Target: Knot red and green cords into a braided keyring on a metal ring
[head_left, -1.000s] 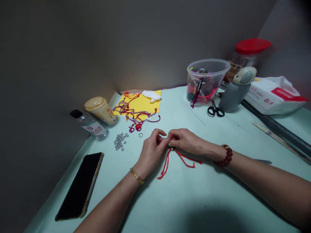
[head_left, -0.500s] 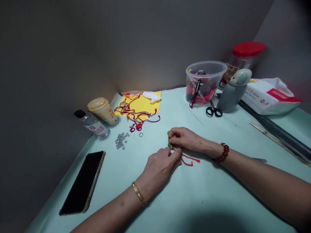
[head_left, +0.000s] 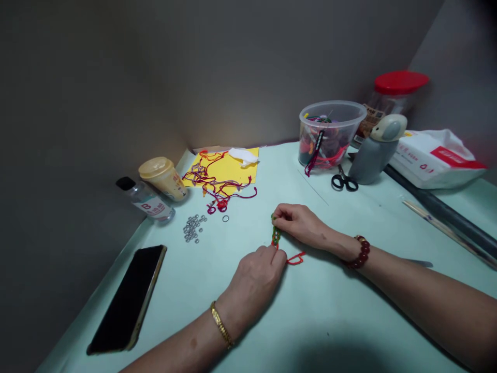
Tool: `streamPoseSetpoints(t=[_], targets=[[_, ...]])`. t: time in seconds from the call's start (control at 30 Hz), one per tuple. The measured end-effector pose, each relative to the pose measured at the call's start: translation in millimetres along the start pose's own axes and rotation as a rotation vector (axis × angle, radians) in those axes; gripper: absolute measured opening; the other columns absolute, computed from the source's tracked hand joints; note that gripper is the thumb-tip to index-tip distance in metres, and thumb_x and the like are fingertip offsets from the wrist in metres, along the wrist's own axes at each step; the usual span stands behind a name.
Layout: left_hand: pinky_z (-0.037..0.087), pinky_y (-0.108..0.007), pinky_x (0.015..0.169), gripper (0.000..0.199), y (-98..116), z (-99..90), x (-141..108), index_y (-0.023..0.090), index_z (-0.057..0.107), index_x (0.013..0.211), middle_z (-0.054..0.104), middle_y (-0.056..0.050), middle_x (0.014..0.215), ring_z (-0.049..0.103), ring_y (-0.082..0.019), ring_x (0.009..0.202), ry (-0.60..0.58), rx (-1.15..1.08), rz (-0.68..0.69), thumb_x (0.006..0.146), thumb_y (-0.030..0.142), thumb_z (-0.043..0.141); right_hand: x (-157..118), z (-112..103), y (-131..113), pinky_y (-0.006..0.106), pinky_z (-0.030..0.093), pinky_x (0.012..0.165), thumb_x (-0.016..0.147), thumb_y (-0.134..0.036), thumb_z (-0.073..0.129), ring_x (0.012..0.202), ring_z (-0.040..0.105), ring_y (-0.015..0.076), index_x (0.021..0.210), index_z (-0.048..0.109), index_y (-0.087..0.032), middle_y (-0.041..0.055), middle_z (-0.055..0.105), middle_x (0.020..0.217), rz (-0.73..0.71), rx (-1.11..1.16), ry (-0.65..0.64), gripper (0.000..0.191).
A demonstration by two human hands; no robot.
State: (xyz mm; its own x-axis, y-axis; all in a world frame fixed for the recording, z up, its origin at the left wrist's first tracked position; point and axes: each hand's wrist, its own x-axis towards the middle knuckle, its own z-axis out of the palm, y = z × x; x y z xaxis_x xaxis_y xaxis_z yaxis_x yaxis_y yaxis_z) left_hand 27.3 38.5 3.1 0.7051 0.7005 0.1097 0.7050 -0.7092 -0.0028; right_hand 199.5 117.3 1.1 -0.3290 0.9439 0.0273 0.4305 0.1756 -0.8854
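A short green braided cord (head_left: 276,235) with small pale beads stretches between my two hands above the pale green table. My right hand (head_left: 297,223) pinches its upper end between thumb and fingers. At its lower end, my left hand (head_left: 258,274) has its fingers closed on the red cord (head_left: 295,258), whose loose ends come out to the right of the fingers. The fingertips of both hands partly cover the cords.
Metal rings (head_left: 192,228), a phone (head_left: 128,300), a bottle (head_left: 149,201) and a cup (head_left: 165,177) lie left. Tangled cords rest on yellow paper (head_left: 233,168). Behind stand a plastic tub (head_left: 330,134), scissors (head_left: 344,182) and a grey bottle (head_left: 375,155).
My left hand has moved slightly down from my right hand, and more of the green braid shows between them. The red ends have shifted and now bunch closer to my left fingers.
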Motion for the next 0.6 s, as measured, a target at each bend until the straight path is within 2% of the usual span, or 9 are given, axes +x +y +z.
streamPoseSetpoints(t=[0.2,0.47,0.6], targets=[[0.047,-0.03,0.061,0.021,-1.9,-2.4,1.2,0.018,0.049,0.086,0.057,-0.004,0.079,0.052,-0.018,0.07,-0.018,-0.033,0.029,0.088,0.0,0.038,4.2,5.7,0.8,0.023,0.032,0.058,0.08,-0.014,0.05,0.059,0.045,0.0114,0.072,0.056,-0.02,-0.0041,0.053,0.063,-0.119,-0.199,0.086,0.011],[0.045,-0.03,0.06,0.018,-2.2,-5.5,3.0,0.016,0.05,0.085,0.058,-0.005,0.078,0.051,-0.018,0.068,-0.044,-0.065,0.061,0.087,0.0,0.042,7.7,3.0,2.4,0.025,0.033,0.064,0.083,-0.005,0.044,0.067,0.044,0.0134,0.078,0.052,-0.019,0.0013,0.054,0.077,-0.33,-0.445,-0.004,0.017],[0.045,-0.029,0.06,0.019,-2.7,-2.1,1.7,0.016,0.05,0.085,0.057,-0.004,0.077,0.051,-0.018,0.068,-0.015,-0.054,0.051,0.087,0.001,0.041,9.0,0.6,4.0,0.026,0.035,0.066,0.084,-0.006,0.044,0.068,0.045,0.014,0.079,0.053,-0.019,0.0019,0.055,0.078,-0.329,-0.431,-0.029,0.016]])
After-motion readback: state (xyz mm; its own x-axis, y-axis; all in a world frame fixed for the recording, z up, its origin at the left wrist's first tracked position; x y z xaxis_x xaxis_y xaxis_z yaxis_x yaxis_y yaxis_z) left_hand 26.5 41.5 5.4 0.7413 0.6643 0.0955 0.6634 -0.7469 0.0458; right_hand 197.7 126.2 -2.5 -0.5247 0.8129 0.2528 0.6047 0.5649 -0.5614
